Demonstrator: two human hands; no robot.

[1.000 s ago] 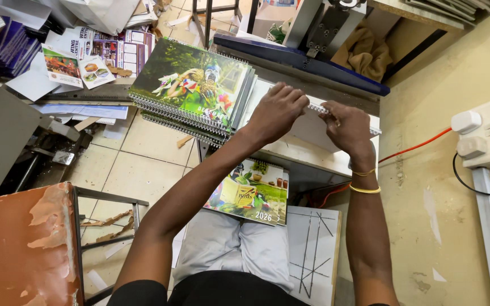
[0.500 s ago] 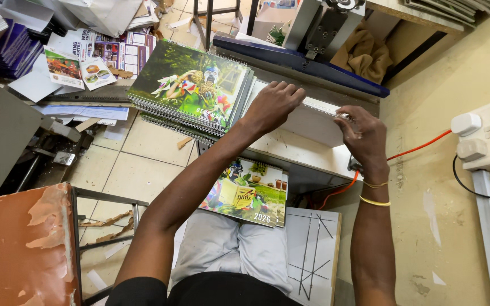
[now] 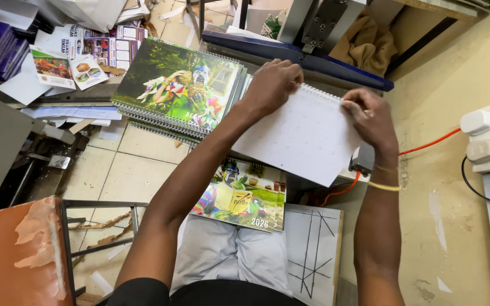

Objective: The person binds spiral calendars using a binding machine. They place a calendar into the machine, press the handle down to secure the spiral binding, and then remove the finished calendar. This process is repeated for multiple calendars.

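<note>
I am sitting over a pale tiled floor [image 3: 137, 170] beside a yellowish plastered wall [image 3: 455, 187], which is carrying a white socket block [image 3: 486, 141] with an orange cable [image 3: 426, 146] running from it. The low tabletop [image 3: 304, 184] ahead of me is bearing a blue-edged binding machine [image 3: 313, 54]. A stack of wire-bound calendars with a green photographic cover [image 3: 180, 85] is lying to the left of my hands, and one more colourful calendar [image 3: 242, 195] is resting on my lap. Loose leaflets [image 3: 58, 65] are lying scattered on the floor at upper left.

No container is showing; the bound stack is the only gathered pile.

My left hand [image 3: 270, 85] is closing its grip over the top left corner of the white wire-bound sheet block [image 3: 301, 136], at its spiral edge. My right hand [image 3: 372, 119] is pinching the top right corner of the same block.

Compared with half a second ago, the block is now lying nearer to me, tilted, with its blank gridded face showing, overhanging the tabletop edge.
</note>
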